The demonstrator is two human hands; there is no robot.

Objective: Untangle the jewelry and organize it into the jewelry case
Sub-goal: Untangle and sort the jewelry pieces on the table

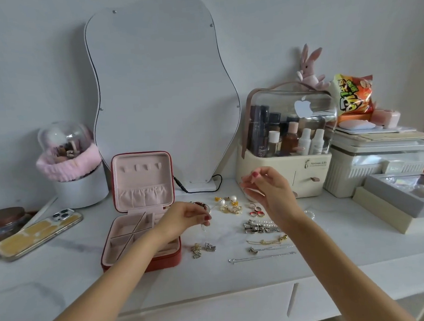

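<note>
A red jewelry case with a pink lining stands open on the white table, its lid upright. My left hand hovers just right of the case and pinches one end of a thin, nearly clear chain. My right hand is raised higher and pinches what looks like the other end. Below the left hand lie small gold and silver pendants. Pearl and gold earrings, rings, a silver bracelet, a gold chain and a silver chain lie spread to the right.
A wavy mirror leans on the wall behind. A cosmetics organiser and white storage boxes stand at the right, grey gift boxes in front of them. A phone and a white brush holder sit at the left.
</note>
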